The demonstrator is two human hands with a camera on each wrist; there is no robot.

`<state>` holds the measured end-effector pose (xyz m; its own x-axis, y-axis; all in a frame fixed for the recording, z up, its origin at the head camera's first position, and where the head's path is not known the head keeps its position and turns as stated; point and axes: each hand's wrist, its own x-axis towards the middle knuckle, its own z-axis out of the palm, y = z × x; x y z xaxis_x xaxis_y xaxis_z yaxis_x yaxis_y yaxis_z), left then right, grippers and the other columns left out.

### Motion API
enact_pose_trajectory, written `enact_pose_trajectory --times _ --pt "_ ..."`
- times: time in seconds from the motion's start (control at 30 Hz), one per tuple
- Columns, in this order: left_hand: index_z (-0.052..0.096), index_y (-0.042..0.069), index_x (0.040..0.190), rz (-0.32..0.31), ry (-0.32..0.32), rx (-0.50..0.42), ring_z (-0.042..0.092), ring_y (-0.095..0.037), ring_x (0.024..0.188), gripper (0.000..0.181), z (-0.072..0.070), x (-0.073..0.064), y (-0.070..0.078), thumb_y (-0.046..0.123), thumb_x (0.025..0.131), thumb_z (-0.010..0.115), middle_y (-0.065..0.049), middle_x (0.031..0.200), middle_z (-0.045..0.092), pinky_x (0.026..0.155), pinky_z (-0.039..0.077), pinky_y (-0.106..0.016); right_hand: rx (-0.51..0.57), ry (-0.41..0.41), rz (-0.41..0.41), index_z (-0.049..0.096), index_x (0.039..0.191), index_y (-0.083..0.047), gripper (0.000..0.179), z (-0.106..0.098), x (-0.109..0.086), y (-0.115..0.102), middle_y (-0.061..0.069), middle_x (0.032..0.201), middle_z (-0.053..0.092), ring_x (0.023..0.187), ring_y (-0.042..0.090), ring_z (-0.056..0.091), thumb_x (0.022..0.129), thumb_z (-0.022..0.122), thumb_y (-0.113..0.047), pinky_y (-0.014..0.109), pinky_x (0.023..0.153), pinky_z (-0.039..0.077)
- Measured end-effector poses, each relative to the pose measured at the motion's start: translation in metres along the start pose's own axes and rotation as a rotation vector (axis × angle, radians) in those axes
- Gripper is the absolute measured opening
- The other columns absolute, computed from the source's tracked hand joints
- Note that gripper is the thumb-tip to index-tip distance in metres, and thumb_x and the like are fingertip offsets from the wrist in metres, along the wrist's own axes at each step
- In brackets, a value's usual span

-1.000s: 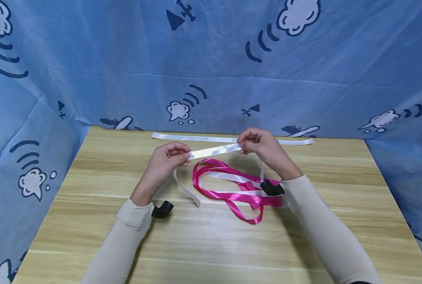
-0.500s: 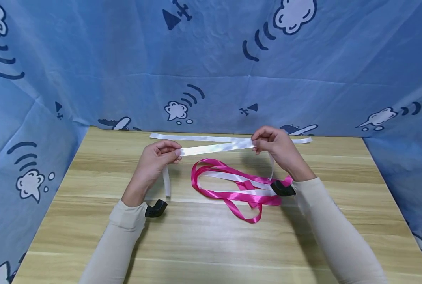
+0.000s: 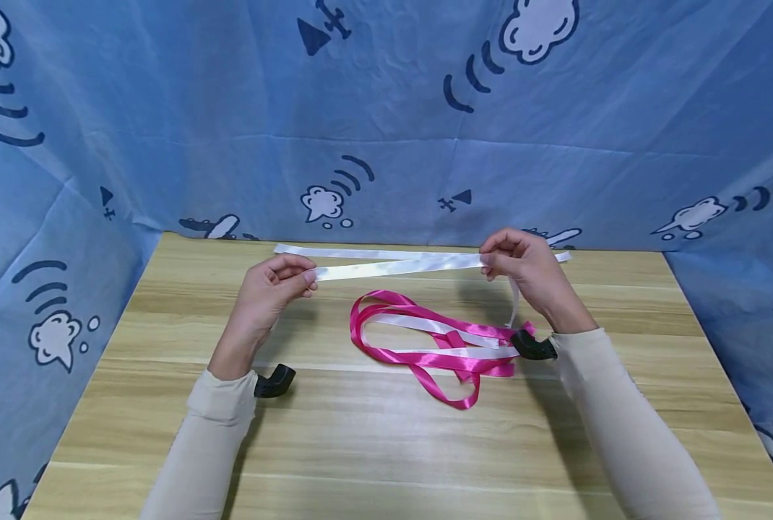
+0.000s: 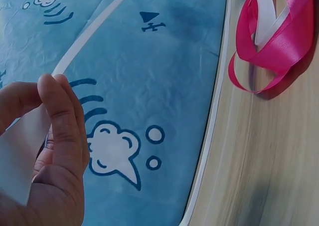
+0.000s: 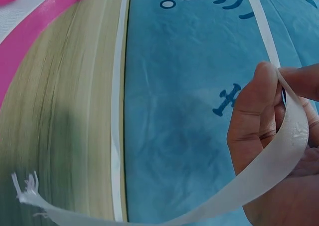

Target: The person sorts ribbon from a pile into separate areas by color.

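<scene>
A white satin ribbon [image 3: 396, 268] is stretched between both hands above the table. My left hand [image 3: 271, 289] pinches it between thumb and fingers; in the left wrist view a short end [image 4: 22, 151] lies against the palm. My right hand [image 3: 526, 267] pinches the other side, and a tail with a frayed end [image 5: 234, 198] hangs from it in the right wrist view. Below the stretched ribbon, a looped pile of pink ribbon [image 3: 448, 360] mixed with white ribbon [image 3: 471, 352] lies on the table. Neither hand touches that pile.
A second white ribbon [image 3: 347, 253] lies straight along the back edge of the wooden table [image 3: 386, 455], partly hidden behind the held one. Blue printed cloth [image 3: 386, 94] hangs behind the table and at both sides. Black wrist cameras [image 3: 274, 380] sit at both cuffs.
The hands have moved apart, left hand leftward and right hand rightward, and the taut white span has lengthened. The tail hanging under the left hand has gone from the head view.
</scene>
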<state>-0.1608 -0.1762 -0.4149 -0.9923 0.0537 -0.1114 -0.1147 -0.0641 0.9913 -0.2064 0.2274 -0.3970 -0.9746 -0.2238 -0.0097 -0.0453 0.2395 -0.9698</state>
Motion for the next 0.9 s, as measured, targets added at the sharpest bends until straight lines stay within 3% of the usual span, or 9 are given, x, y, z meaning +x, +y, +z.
enact_pose_trajectory --times 0.47,0.73,0.9 --pt "0.072 0.008 0.102 0.021 0.035 -0.091 0.069 -0.008 0.077 0.008 -0.016 -0.003 0.001 0.001 0.098 0.071 0.003 0.091 0.074 0.078 0.062 -0.021 0.065 0.023 0.017 0.064 0.109 0.01 0.014 -0.011 -0.004 0.004 -0.001 0.088 0.072 0.076 0.013 0.071 0.101 0.065 -0.002 0.024 0.072 0.062" --pt "0.073 0.008 0.101 0.019 0.076 -0.113 0.072 -0.007 0.079 0.007 -0.027 -0.005 0.003 0.002 0.098 0.071 0.0 0.098 0.072 0.078 0.062 -0.02 -0.057 0.068 0.046 0.064 0.112 0.007 0.015 -0.018 -0.005 0.007 -0.004 0.091 0.07 0.077 0.012 0.071 0.104 0.063 -0.005 0.026 0.074 0.063" --pt "0.074 0.01 0.099 0.025 0.098 -0.131 0.073 -0.008 0.079 0.009 -0.033 -0.007 0.005 0.001 0.098 0.071 0.0 0.094 0.073 0.078 0.062 -0.02 -0.035 0.086 0.04 0.068 0.108 0.002 0.009 -0.023 -0.006 0.009 -0.004 0.089 0.071 0.075 0.012 0.071 0.103 0.064 -0.004 0.025 0.072 0.062"
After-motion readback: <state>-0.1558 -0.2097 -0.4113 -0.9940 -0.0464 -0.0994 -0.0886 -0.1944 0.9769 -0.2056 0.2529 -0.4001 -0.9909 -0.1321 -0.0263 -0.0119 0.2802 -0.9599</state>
